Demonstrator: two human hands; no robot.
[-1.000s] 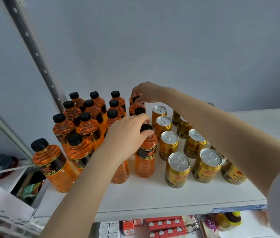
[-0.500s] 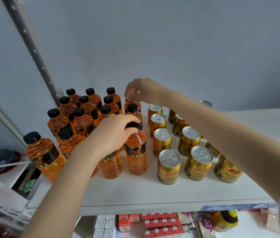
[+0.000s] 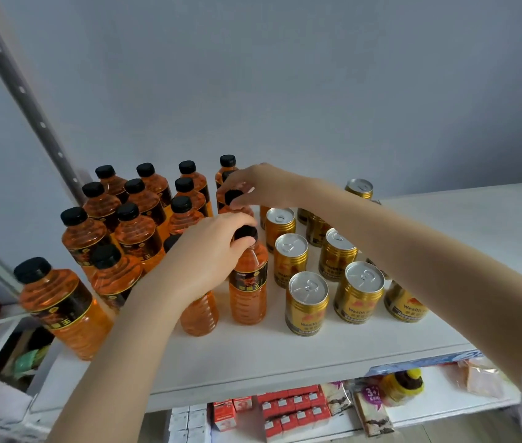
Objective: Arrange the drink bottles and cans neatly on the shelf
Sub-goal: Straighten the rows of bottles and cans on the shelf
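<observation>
Several orange drink bottles with black caps stand in rows on the left of the white shelf (image 3: 253,356). Several gold cans (image 3: 307,303) stand in rows on the right. My left hand (image 3: 208,254) grips the black cap of a front bottle (image 3: 248,289) in the rightmost bottle column. My right hand (image 3: 259,185) reaches over the cans and pinches the cap of a bottle (image 3: 232,199) further back in the same column. A second front bottle (image 3: 199,314) stands partly hidden under my left wrist.
A large orange bottle (image 3: 61,306) stands at the shelf's front left corner. A perforated metal upright (image 3: 29,100) rises at the left. Red and white cartons (image 3: 285,407) and packets sit on the lower shelf. The grey wall is close behind.
My right hand has drawn back from the rearmost bottle to the one in front of it. My left hand stays on the front bottle's cap. The view shifted slightly.
</observation>
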